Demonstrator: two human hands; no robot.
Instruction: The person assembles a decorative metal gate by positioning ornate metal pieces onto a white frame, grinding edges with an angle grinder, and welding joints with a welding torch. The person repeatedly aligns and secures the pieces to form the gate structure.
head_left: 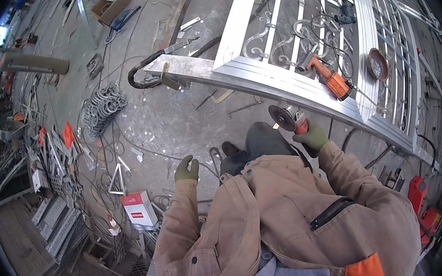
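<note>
My right hand (313, 137), in a green glove, is wrapped round an angle grinder (300, 124) with a red body. The grinder's dark round disc (282, 118) faces up and left, beside my knee and apart from the metal frame (302, 86). To the left, my left hand (186, 170), also gloved in green, hangs over the floor with thumb and fingers apart and nothing in it. An orange power drill (332, 79) lies across the frame's near rail, beyond my right hand.
A brown bowl (377, 65) sits on the frame. A clamp (169, 77) and cable lie at its left end. Curled metal pieces (104, 111) are heaped on the floor at left. A white-and-red box (140, 211) stands near my left arm. Red cases (419, 195) are at right.
</note>
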